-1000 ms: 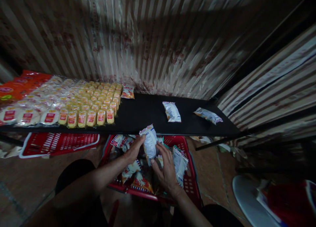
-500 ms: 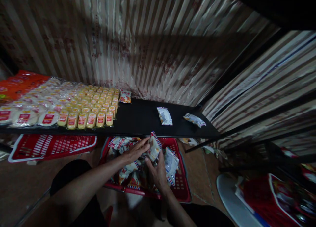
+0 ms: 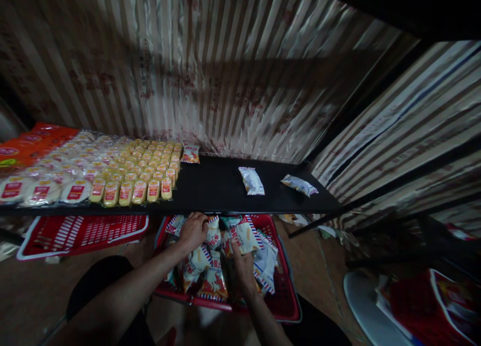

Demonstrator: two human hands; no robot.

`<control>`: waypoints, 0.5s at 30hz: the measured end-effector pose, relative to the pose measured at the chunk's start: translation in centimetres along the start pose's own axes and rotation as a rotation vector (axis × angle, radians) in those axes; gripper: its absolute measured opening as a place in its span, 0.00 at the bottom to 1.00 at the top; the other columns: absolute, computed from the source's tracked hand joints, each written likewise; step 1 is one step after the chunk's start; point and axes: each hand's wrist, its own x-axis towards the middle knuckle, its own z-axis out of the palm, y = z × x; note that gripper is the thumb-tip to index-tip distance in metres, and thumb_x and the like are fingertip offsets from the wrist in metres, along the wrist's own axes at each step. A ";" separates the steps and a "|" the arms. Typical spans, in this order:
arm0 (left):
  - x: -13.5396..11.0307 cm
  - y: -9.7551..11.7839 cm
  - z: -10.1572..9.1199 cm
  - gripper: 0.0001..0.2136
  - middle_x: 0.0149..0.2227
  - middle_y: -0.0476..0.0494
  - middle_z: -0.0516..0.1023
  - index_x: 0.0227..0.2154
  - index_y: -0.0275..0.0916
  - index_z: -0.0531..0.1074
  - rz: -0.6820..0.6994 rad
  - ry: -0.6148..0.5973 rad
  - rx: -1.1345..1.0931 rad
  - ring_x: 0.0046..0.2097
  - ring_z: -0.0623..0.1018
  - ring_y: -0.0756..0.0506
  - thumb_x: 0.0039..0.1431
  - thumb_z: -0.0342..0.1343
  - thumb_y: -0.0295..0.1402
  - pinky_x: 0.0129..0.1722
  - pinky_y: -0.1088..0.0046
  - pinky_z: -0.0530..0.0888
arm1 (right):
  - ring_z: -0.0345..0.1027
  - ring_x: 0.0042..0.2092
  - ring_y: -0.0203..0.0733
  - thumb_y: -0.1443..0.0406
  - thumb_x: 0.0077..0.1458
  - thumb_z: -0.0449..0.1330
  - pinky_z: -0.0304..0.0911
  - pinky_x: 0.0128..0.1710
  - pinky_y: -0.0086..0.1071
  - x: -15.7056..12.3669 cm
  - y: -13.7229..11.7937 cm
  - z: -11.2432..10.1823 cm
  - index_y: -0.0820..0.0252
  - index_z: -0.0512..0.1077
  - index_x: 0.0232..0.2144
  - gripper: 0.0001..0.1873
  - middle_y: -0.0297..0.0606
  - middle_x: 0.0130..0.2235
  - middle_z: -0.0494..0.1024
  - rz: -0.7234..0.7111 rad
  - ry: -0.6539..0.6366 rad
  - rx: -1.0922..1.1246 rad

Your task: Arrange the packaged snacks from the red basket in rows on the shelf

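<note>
Both hands are over a red plastic basket [image 3: 289,301] heaped with snack packets in white, orange and striped wrappers. My left hand [image 3: 194,231] is closed at the basket's back left, its fingers curled against a small white-and-red snack packet [image 3: 214,234]. In my right hand [image 3: 244,271] is another snack packet [image 3: 243,237], tilted, with the thumb across its front. Below the hands lie more packets, among them an orange-and-white one [image 3: 214,278]. A pale silvery packet [image 3: 266,263] rests at the basket's right side.
On the black shelf [image 3: 210,188] above the basket stand rows of yellow wrapped cakes [image 3: 133,178] and round white packs [image 3: 77,189]. Two loose packets [image 3: 252,180] lie farther right; one orange packet [image 3: 190,154] leans at the back. Another red basket [image 3: 86,233] sits underneath.
My hands have moved apart from one packet held between them. The left has shifted left and curled onto the basket's contents; the right keeps hold of a packet. The view has tilted slightly.
</note>
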 end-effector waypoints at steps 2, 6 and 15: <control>0.0 -0.7 0.3 0.11 0.40 0.40 0.76 0.37 0.36 0.74 -0.042 0.028 0.065 0.46 0.72 0.43 0.57 0.46 0.26 0.50 0.64 0.68 | 0.64 0.55 0.54 0.48 0.47 0.60 0.55 0.58 0.44 -0.1 0.2 0.1 0.62 0.70 0.49 0.32 0.47 0.51 0.75 0.021 -0.037 -0.003; -0.7 -2.2 1.8 0.11 0.39 0.41 0.76 0.35 0.36 0.73 -0.031 0.011 0.134 0.44 0.73 0.44 0.57 0.45 0.26 0.47 0.66 0.69 | 0.66 0.54 0.52 0.48 0.49 0.59 0.59 0.55 0.40 -0.1 0.7 0.4 0.66 0.71 0.48 0.31 0.48 0.49 0.76 0.013 -0.054 0.006; -2.9 -5.2 4.7 0.16 0.36 0.42 0.76 0.35 0.38 0.72 0.204 0.206 0.181 0.41 0.73 0.44 0.64 0.38 0.31 0.46 0.64 0.71 | 0.74 0.45 0.52 0.47 0.51 0.56 0.68 0.44 0.37 0.3 1.8 0.3 0.65 0.77 0.37 0.27 0.47 0.38 0.81 -0.057 -0.099 -0.105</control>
